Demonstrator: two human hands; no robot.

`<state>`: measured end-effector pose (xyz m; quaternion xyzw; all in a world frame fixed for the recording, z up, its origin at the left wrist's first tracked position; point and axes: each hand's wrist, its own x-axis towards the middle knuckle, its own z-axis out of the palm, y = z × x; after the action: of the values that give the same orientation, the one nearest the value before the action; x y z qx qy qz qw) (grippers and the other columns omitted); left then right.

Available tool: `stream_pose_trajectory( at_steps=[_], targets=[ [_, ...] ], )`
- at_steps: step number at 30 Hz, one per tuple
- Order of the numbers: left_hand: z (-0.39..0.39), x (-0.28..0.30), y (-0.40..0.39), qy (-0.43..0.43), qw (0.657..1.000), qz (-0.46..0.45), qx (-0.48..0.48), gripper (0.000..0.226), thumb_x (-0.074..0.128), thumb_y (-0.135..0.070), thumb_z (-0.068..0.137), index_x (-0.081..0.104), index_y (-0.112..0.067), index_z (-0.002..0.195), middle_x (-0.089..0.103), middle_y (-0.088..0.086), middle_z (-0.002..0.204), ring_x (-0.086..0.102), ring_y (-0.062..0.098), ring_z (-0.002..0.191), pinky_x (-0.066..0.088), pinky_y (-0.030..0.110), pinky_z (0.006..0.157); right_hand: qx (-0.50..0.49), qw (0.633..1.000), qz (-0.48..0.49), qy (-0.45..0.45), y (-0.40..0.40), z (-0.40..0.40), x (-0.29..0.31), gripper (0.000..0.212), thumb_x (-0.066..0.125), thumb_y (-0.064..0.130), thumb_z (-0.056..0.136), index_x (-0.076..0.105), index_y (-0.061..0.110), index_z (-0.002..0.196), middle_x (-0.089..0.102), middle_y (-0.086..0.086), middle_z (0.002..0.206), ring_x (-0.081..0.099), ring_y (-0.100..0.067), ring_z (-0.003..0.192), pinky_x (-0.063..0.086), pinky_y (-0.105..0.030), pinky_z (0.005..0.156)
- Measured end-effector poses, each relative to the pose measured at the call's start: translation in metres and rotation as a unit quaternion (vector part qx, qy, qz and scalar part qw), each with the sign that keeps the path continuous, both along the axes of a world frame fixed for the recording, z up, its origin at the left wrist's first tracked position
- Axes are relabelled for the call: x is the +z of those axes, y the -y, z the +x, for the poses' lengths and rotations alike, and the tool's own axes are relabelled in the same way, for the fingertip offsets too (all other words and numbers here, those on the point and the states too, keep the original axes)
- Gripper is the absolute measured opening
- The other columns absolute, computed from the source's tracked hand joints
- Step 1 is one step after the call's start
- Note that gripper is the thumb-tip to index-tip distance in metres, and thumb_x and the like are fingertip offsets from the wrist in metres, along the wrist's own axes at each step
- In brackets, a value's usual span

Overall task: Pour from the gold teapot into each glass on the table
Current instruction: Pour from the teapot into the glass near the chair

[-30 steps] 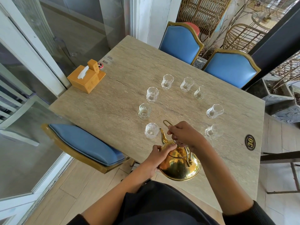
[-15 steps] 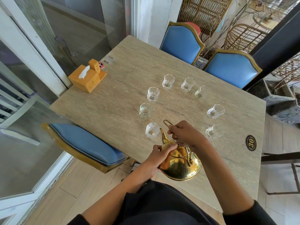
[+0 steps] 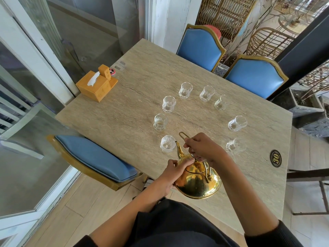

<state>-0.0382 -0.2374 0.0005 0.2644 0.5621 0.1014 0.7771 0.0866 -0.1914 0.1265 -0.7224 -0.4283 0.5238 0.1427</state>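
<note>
You stood at the 6 o'clock edge of the pale stone-grain rectangular table [image 3: 135, 107]. The round polished gold metal teapot [image 3: 197, 182] hung just above that edge, spout aimed toward 11 o'clock.

Your right hand [image 3: 201, 148] was curled round the teapot's thin gold wire handle [image 3: 183, 136], gripping it. Your left hand [image 3: 173, 172] cupped the pot's shoulder at 9 o'clock, fingers bent over the lid area, steadying it.

Small cut-pattern clear glasses stood in a ring: 12 o'clock pair [image 3: 185, 90], 10 o'clock glass [image 3: 169, 103], 9 o'clock glass [image 3: 160, 122], 2 o'clock glass [image 3: 237, 123], 4 o'clock glass [image 3: 235, 145]. The nearest glass [image 3: 167, 143] stood just beside the spout tip, apparently not touching.

Risks noted:
- The spout tip sat beside the nearest glass, not clearly over its mouth; tilting from here could wet the table.
- That glass is light; a nudge from the spout could topple it.
- Your right forearm crossed near the 4 o'clock glass; swinging round the ring could knock it.
- A thin handle and a heavy body might make the pot swing.
- No liquid level could be read in any glass.
</note>
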Motion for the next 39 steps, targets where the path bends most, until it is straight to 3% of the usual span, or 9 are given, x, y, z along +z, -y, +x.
stream_pose_trajectory(
  at_steps=[5, 11, 16, 22, 25, 28, 32, 36, 39],
  targets=[
    [-0.001, 0.002, 0.0, 0.004, 1.0, -0.002, 0.0, 0.12, 0.083, -0.081, 0.053, 0.039, -0.023, 0.148, 0.062, 0.01, 0.138, 0.069, 0.03, 0.123, 0.066, 0.046, 0.095, -0.001, 1.0, 0.001, 0.002, 0.0, 0.001, 0.0, 0.039, 0.049, 0.024, 0.103, 0.07, -0.005, 0.087, 0.048, 0.003, 0.047, 0.038, -0.009, 0.036, 0.03, -0.02, 0.041],
    [0.0, 0.004, -0.001, -0.001, 1.0, -0.001, 0.0, 0.128, 0.083, -0.084, 0.043, 0.039, -0.025, 0.148, 0.062, 0.011, 0.139, 0.068, 0.032, 0.126, 0.064, 0.051, 0.103, 0.001, 1.0, 0.002, 0.002, -0.001, 0.002, -0.001, 0.04, 0.049, 0.024, 0.103, 0.07, -0.007, 0.09, 0.048, 0.001, 0.049, 0.038, -0.01, 0.037, 0.03, -0.021, 0.041],
    [-0.001, 0.005, -0.001, -0.007, 1.0, -0.004, 0.002, 0.128, 0.083, -0.084, 0.045, 0.039, -0.025, 0.149, 0.062, 0.01, 0.139, 0.068, 0.03, 0.124, 0.065, 0.048, 0.098, 0.004, 1.0, -0.001, -0.002, -0.002, 0.001, -0.001, 0.041, 0.048, 0.024, 0.103, 0.069, -0.01, 0.092, 0.047, 0.0, 0.051, 0.038, -0.01, 0.038, 0.03, -0.021, 0.041],
    [-0.004, 0.003, -0.003, -0.018, 1.0, -0.013, -0.002, 0.092, 0.085, -0.069, 0.086, 0.039, -0.023, 0.15, 0.062, 0.012, 0.142, 0.067, 0.031, 0.125, 0.064, 0.049, 0.098, -0.006, 1.0, -0.002, -0.008, -0.002, 0.001, -0.004, 0.04, 0.049, 0.023, 0.103, 0.069, -0.01, 0.092, 0.047, 0.0, 0.05, 0.037, -0.01, 0.037, 0.029, -0.021, 0.043],
    [-0.005, 0.004, -0.006, -0.024, 1.0, -0.007, -0.012, 0.094, 0.086, -0.069, 0.084, 0.038, -0.024, 0.15, 0.061, 0.012, 0.145, 0.067, 0.031, 0.126, 0.063, 0.049, 0.1, -0.019, 1.0, -0.004, -0.019, 0.0, 0.001, -0.005, 0.039, 0.049, 0.024, 0.103, 0.069, -0.008, 0.091, 0.047, 0.001, 0.049, 0.038, -0.009, 0.036, 0.028, -0.021, 0.042],
    [-0.007, 0.003, -0.012, -0.027, 0.999, -0.001, -0.022, 0.094, 0.087, -0.068, 0.084, 0.036, -0.024, 0.15, 0.06, 0.01, 0.14, 0.066, 0.023, 0.114, 0.062, 0.043, 0.094, -0.035, 0.999, -0.003, -0.027, 0.002, 0.002, -0.005, 0.038, 0.05, 0.024, 0.102, 0.069, -0.006, 0.09, 0.047, -0.001, 0.052, 0.038, -0.01, 0.038, 0.028, -0.021, 0.041],
    [-0.013, 0.004, -0.021, -0.022, 0.999, 0.011, -0.032, 0.129, 0.092, -0.078, 0.049, 0.034, -0.025, 0.152, 0.064, 0.009, 0.139, 0.069, 0.024, 0.118, 0.062, 0.037, 0.085, -0.059, 0.997, -0.001, -0.045, 0.004, 0.002, -0.005, 0.033, 0.049, 0.023, 0.101, 0.067, 0.003, 0.082, 0.046, 0.0, 0.052, 0.037, -0.011, 0.041, 0.029, -0.02, 0.04],
    [-0.023, 0.009, -0.033, -0.014, 0.998, 0.008, -0.052, 0.104, 0.094, -0.062, 0.078, 0.03, -0.026, 0.152, 0.061, 0.005, 0.132, 0.066, 0.02, 0.109, 0.06, 0.035, 0.08, -0.069, 0.994, 0.004, -0.082, 0.006, 0.002, -0.001, 0.033, 0.05, 0.025, 0.102, 0.066, 0.003, 0.083, 0.045, 0.001, 0.052, 0.036, -0.011, 0.041, 0.03, -0.021, 0.04],
    [-0.027, 0.016, -0.046, -0.005, 0.997, 0.025, -0.068, 0.114, 0.092, -0.064, 0.065, 0.031, -0.026, 0.153, 0.062, 0.005, 0.133, 0.067, 0.02, 0.112, 0.062, 0.037, 0.082, -0.082, 0.989, 0.021, -0.119, 0.004, 0.004, 0.008, 0.033, 0.049, 0.024, 0.103, 0.064, 0.002, 0.083, 0.041, 0.0, 0.051, 0.033, -0.012, 0.04, 0.029, -0.02, 0.039]
  ],
)
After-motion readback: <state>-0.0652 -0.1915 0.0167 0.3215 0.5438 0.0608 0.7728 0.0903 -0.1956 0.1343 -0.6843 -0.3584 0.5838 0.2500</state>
